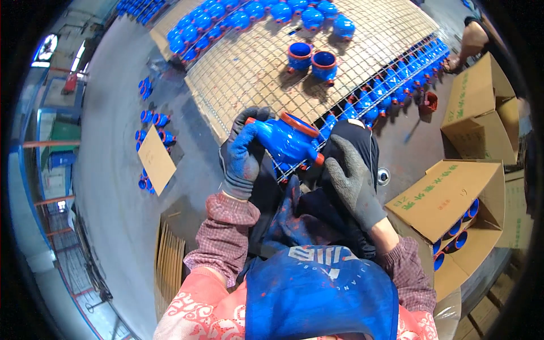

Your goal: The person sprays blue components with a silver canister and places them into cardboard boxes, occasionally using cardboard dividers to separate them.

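A glossy blue water meter body (285,141), with a wide red-rimmed round mouth and two red-tipped pipe ends, is held tilted above my lap. My left hand (242,158), in a blue-stained grey glove, is closed around its left pipe end. My right hand (354,181), gloved in dark grey, is beside the right pipe end, fingers stretched out and thumb apart, holding nothing. Just beyond, a mesh-topped table (249,79) bears two similar bodies, a nearer left one (299,56) and a right one (324,67), their mouths facing up.
Several more blue bodies (238,20) stand in rows at the table's far side, and others (391,85) line a lower level. Open cardboard boxes (442,198) stand at my right, one with blue bodies inside. A cardboard sheet (156,160) lies over parts on the left floor. Another person's arm (471,42) shows far right.
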`<action>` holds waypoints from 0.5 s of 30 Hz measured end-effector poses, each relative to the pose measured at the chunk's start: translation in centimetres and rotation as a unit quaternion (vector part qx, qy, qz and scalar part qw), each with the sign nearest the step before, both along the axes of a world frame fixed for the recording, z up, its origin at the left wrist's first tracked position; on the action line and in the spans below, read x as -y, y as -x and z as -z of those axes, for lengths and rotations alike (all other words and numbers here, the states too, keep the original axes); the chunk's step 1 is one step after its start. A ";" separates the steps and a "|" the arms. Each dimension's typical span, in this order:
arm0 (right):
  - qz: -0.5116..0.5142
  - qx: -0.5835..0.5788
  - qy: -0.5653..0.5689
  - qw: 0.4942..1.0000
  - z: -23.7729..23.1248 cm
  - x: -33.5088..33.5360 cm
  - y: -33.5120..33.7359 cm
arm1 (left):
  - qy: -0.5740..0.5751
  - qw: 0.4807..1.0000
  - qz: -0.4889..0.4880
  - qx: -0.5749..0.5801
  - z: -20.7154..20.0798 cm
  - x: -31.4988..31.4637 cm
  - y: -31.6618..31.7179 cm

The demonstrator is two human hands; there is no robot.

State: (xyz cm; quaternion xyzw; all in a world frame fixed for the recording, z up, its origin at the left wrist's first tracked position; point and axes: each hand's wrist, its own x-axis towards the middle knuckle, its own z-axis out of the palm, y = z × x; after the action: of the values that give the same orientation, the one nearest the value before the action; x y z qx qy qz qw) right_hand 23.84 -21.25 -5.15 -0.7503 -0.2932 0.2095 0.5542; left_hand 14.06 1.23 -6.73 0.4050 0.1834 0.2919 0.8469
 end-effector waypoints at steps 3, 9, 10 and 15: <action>-0.077 -0.357 -0.040 0.930 0.2 -0.4 1.7 | 0.007 0.999 0.007 0.033 -0.5 1.2 2.3; -0.054 -0.564 -0.174 0.806 1.3 0.9 5.6 | 0.014 0.999 0.040 0.019 -1.6 3.1 4.4; -0.048 -0.501 -0.162 0.849 1.2 1.1 5.8 | 0.040 0.998 0.041 0.018 -1.4 3.4 4.5; -0.007 -0.504 -0.154 0.850 1.1 3.5 5.0 | -0.183 0.973 0.081 -0.115 -1.4 3.7 4.5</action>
State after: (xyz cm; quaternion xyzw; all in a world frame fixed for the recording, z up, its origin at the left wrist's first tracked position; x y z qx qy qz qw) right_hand 18.79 -24.75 -6.21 -0.4444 -0.0074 0.5154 0.7326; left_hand 9.53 -2.43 -5.37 0.5974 0.1894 0.2021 0.7526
